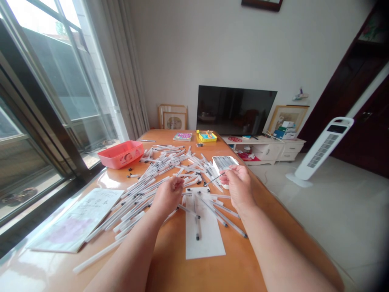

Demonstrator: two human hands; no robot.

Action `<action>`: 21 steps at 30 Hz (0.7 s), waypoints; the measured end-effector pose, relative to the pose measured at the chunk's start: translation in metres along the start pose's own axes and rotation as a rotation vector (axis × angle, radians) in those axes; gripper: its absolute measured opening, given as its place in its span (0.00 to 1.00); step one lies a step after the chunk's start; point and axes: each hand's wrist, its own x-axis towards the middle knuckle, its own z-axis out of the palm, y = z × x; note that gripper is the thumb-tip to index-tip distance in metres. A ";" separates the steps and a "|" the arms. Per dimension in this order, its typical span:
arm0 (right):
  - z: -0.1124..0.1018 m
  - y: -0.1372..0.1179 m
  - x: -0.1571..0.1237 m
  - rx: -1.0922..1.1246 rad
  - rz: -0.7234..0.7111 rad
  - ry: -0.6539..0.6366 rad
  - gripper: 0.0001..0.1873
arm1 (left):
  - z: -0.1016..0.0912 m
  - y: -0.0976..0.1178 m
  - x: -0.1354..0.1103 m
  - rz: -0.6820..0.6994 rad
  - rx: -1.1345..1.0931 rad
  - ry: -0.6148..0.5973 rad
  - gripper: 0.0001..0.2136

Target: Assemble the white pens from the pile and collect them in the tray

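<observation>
My right hand (239,184) pinches a thin dark pen refill (213,179), its tip pointing left over the pens. It is beside a white tray (225,187) holding grey refills. Over the middle of the pile, my left hand (167,195) has its fingers curled together; whatever they may hold is hidden. Many clear-barrelled pens (138,197) with black ends lie scattered around both hands. Between my forearms lies a white sheet of paper (204,247), with a few pens across its upper part. Small black caps are strewn among the barrels.
A pink plastic basket (121,157) stands at the table's left edge, with a notebook (75,221) nearer to me. Farther back are a booklet (182,136) and a yellow box (208,137). The table's right edge (291,227) runs beside my right forearm.
</observation>
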 end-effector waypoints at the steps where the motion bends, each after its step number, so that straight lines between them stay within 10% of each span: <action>1: -0.001 0.001 0.001 -0.005 -0.007 0.003 0.15 | 0.000 0.001 -0.001 0.001 0.013 -0.003 0.09; 21: -0.002 0.002 0.004 -0.035 -0.018 0.028 0.13 | -0.004 -0.007 0.002 0.032 0.158 0.030 0.09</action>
